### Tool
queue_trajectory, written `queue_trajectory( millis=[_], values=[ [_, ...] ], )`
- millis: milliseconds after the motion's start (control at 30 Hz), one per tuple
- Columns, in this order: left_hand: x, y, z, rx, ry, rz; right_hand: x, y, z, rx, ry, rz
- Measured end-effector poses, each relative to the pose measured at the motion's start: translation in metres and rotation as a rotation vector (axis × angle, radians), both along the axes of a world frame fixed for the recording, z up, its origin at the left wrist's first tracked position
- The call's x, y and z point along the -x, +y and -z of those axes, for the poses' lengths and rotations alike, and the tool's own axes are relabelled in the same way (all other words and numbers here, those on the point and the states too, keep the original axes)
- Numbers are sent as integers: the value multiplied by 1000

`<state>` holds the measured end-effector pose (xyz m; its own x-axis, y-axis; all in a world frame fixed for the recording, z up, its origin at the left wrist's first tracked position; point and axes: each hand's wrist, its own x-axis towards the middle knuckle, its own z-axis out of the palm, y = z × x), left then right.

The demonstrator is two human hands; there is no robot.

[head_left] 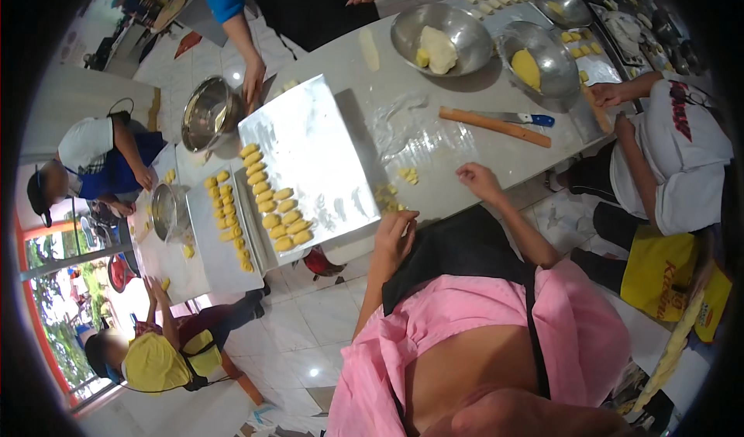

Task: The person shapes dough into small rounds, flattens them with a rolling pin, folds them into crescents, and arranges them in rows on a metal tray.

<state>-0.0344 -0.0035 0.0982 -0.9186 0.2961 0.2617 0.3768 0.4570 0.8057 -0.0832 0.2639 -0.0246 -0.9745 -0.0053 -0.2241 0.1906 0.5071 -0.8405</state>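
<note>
My left hand point(395, 236) is at the near table edge, fingers bent, beside a scatter of small yellow pieces point(385, 195) by the tray's corner. Its palm is hidden, so I cannot tell whether it holds anything. Over the table's edge to the right, my right hand point(481, 182) has loosely curled fingers, with nothing visible in them. A smaller cluster of cut yellow pieces point(408, 175) lies on the table between the hands. Left of them, a shiny metal tray point(325, 146) carries rows of yellow dough rolls point(286, 205) along its left side.
A wooden stick point(494, 127) and a blue-handled knife point(532, 119) lie on the table point(418, 146). Behind stand metal bowls of pale dough point(439, 53) and yellow dough point(526, 69). Another tray point(203, 227) holds rolls. Several people work around the table; one hand point(253, 82) is by the tray.
</note>
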Motion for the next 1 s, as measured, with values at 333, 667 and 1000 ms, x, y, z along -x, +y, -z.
queue_trajectory(
  millis=[333,667,1000],
  values=[
    [39,97,1,165,147,185,14,36,-16,208,-112,-282],
    [35,156,23,285,133,100,44,87,-5,374,-139,-398],
    [16,168,62,465,-149,81,77,161,-45,-217,419,-188]
  ],
)
